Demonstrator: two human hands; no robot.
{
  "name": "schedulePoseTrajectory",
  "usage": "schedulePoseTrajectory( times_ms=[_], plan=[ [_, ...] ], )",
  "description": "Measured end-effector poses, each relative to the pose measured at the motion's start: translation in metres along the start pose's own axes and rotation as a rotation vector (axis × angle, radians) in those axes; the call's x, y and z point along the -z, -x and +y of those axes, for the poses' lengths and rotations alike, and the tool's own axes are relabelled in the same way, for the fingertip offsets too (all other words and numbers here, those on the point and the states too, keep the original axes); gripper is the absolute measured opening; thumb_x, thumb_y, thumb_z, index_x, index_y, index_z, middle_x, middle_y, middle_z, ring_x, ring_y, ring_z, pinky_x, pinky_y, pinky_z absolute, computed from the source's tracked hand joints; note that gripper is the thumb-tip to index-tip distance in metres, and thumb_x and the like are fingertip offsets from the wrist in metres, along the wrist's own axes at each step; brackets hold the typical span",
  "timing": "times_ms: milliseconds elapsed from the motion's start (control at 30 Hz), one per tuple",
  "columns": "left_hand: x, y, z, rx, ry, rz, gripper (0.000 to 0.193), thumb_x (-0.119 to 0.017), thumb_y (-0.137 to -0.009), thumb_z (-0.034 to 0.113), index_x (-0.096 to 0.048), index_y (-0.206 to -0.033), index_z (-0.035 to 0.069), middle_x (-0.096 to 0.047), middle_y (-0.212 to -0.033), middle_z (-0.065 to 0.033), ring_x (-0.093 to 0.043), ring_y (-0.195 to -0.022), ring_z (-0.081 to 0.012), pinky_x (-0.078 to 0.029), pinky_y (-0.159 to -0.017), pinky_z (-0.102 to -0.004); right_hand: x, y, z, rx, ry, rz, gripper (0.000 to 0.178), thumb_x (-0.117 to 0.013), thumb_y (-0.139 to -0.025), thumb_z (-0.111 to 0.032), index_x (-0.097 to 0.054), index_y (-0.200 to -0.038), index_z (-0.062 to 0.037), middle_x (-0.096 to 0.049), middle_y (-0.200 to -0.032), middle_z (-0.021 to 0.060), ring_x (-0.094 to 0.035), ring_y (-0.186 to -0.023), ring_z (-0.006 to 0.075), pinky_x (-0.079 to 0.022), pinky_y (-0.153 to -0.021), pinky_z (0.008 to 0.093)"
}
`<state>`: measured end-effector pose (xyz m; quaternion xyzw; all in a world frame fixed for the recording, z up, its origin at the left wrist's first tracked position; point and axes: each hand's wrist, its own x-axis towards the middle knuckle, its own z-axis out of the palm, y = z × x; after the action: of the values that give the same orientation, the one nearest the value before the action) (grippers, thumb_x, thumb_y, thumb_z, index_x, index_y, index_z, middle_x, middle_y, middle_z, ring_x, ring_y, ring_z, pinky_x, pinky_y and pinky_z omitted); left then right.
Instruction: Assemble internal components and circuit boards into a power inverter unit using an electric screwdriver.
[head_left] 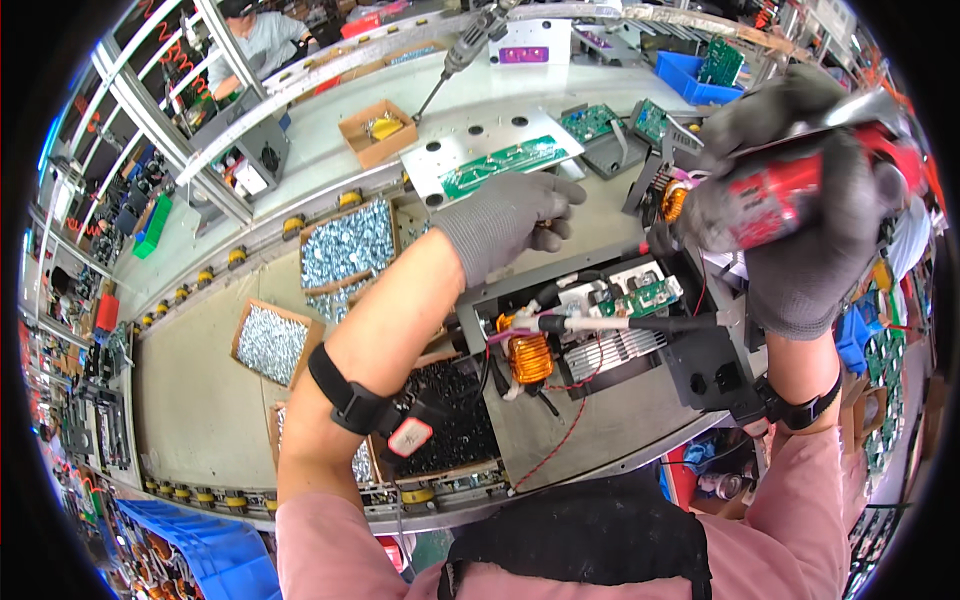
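Closest to the camera, a power tool (765, 205) is raised at the right, above the right side of an open case (692, 388); its red and grey body is scuffed, blurred in outline, and tilted with the nose toward the lower left. The gloved right hand (815, 265) is closed around this body. The gloved left hand (510, 222) lies over the far left edge of the case, fingers curled around small bits (545, 232) too fine to identify. The case, dark grey and boxy, rests on the bench in front of the person. Within it appear an orange-wound coil (530, 358) at the left, a finned metal heat sink (615, 352) to the right of the coil, and a green board (645, 297) beyond the sink; a pale tube (590, 323) crosses between the board and the sink, and a twisted red wire (560, 440) trails toward the near edge. Left of the case stand cartons of bluish screws (345, 243), silvery screws (270, 342) and black parts (455, 425). Beyond the left hand lies a white plate (425, 168) bearing a green circuit strip (505, 166).
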<state>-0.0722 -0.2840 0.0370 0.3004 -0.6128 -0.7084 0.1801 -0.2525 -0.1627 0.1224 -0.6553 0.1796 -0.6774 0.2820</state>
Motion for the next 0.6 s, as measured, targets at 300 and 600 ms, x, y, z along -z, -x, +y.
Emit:
schedulePoseTrajectory(
  times_ms=[300, 600],
  plan=[
    [-0.036, 0.0, 0.02, -0.022, 0.213, -0.112, 0.022, -0.046, -0.096, 0.01, -0.053, -0.116, 0.002, -0.067, -0.098, -0.0084, -0.062, -0.075, -0.0112, -0.048, -0.058, -0.0203, 0.012, 0.003, -0.013, 0.185, 0.12, 0.257, 0.045, -0.046, -0.094, -0.034, -0.046, -0.125, -0.001, -0.06, -0.104, 0.0169, -0.06, -0.095, 0.0314, -0.049, -0.087, 0.0458],
    [-0.049, 0.015, 0.031, -0.205, -0.264, -0.034, 0.02, -0.055, -0.082, 0.0, -0.053, -0.102, 0.0, -0.068, -0.086, -0.0088, -0.063, -0.07, -0.0169, -0.05, -0.06, -0.0268, 0.004, 0.002, -0.018, 0.227, 0.149, 0.115, 0.05, -0.055, -0.089, -0.038, -0.047, -0.123, -0.0028, -0.058, -0.096, 0.0156, -0.058, -0.09, 0.0311, -0.047, -0.081, 0.0462]
  ],
)
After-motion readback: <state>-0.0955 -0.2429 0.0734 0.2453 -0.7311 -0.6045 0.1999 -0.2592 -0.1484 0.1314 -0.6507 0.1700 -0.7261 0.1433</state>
